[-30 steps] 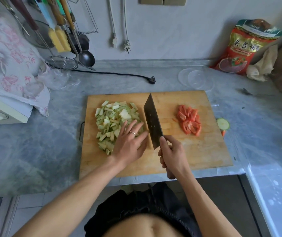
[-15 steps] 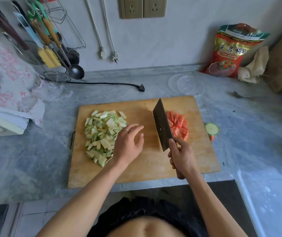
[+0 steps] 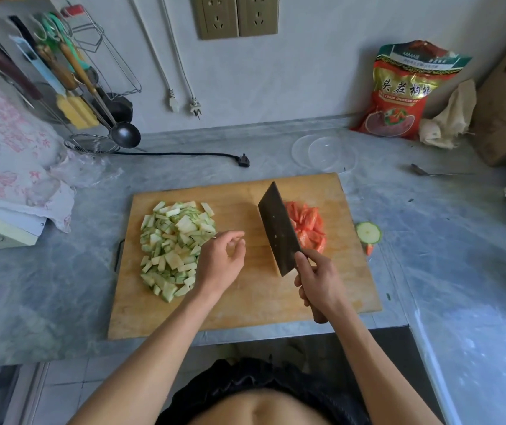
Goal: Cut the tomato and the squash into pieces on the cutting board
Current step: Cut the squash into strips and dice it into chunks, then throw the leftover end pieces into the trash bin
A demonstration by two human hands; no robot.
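A wooden cutting board [image 3: 245,308] lies on the grey counter. On its left part sits a heap of pale green squash pieces [image 3: 173,243]. Red tomato pieces [image 3: 308,227] lie on its right part, partly hidden behind a dark cleaver [image 3: 277,228]. My right hand [image 3: 319,283] grips the cleaver's handle, blade tilted up over the board's middle. My left hand [image 3: 222,262] hovers just right of the squash heap with fingers loosely curled, holding nothing.
A round squash end slice [image 3: 368,233] and a small tomato scrap [image 3: 369,249] lie on the counter right of the board. Clear plastic lids [image 3: 323,151], a red bag [image 3: 400,90] and a black plug cord [image 3: 184,154] sit behind. A utensil rack [image 3: 71,87] stands back left.
My left hand lifted off the squash heap and drew back to its right side. The cleaver moved right toward the tomato pieces. The view shifted.
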